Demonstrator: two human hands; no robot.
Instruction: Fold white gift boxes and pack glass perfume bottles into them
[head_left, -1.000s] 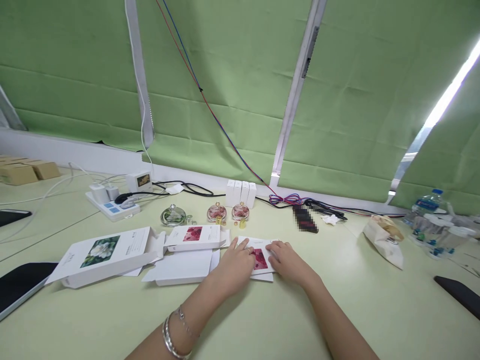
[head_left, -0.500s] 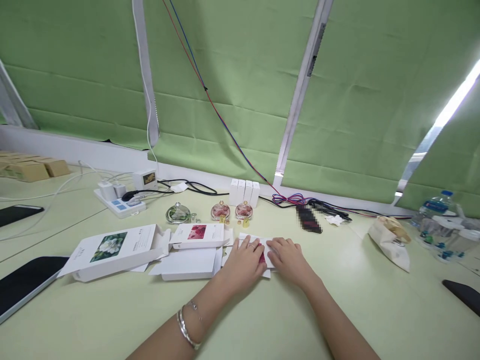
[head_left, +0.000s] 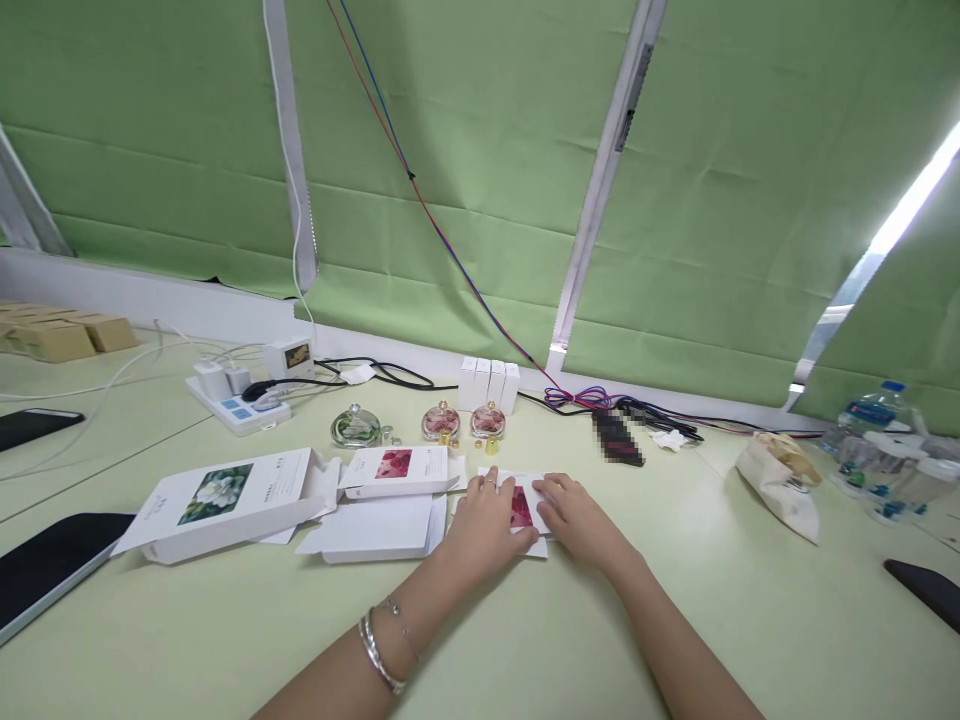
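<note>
A small white box with a red picture [head_left: 522,506] lies flat on the table between my hands. My left hand [head_left: 486,520] rests over its left part, fingers bent and pointing away. On its right edge lies my right hand [head_left: 581,518], with the fingers slightly curled on the white card. Both hands touch the box, and their fingers partly hide it. To the left are a white box with a raspberry picture [head_left: 397,468], a plain white box [head_left: 375,528] and a larger box with a white flower picture [head_left: 240,500], flaps open.
Behind the boxes stand a green glass bottle [head_left: 356,427], two pink bottles [head_left: 441,422] and upright small white boxes [head_left: 487,384]. A power strip [head_left: 240,408] is at the left, a cloth bag [head_left: 780,485] at the right. Dark tablets [head_left: 60,560] lie far left.
My left hand has shifted slightly left on the small box, and more of the red picture shows. My right hand has hardly moved.
</note>
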